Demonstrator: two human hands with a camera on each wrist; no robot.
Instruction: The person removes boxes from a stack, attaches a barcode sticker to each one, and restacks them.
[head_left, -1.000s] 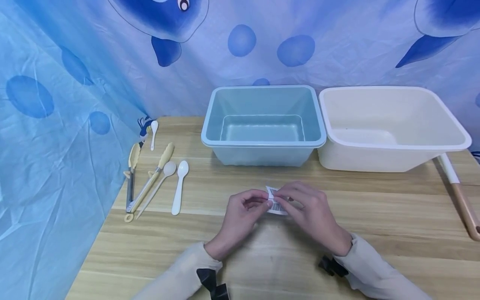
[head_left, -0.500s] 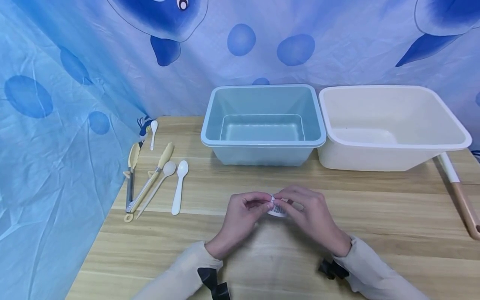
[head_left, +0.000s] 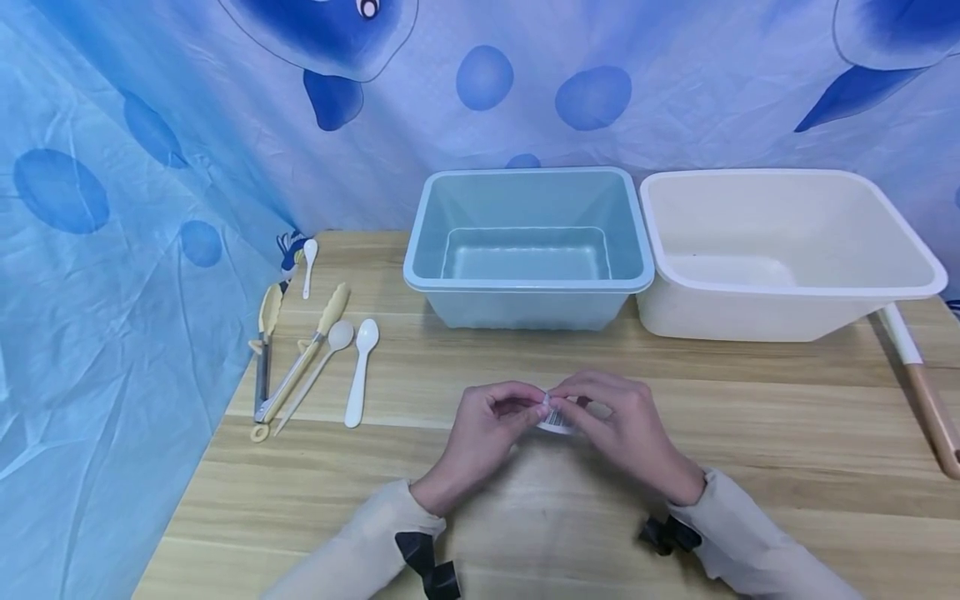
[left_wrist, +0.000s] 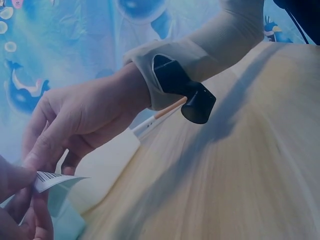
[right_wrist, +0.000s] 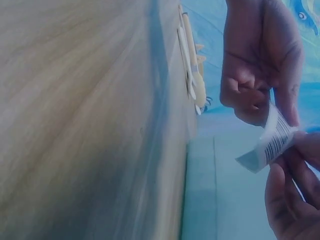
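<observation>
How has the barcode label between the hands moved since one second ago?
Yes. The barcode label now sits a little lower, further from the blue tub, and shows less, folded in between the left hand and the right hand.

white barcoded label (head_left: 557, 419), pale-blue tub (head_left: 528, 247), cream tub (head_left: 780, 254)

Spoons (head_left: 361, 372) left of tubs (head_left: 528, 284)

Bright, even, soft light in the head view, only faint shadows under the blue tub (head_left: 528, 242) and white tub (head_left: 787, 250). Slight wide-angle bending toward 3 and 9 o'clock. Both wrist views dimmer, bluish and smeary: table (left_wrist: 260, 165) streaked with blur, barcode label (right_wrist: 272, 145) half sharp at best.
</observation>
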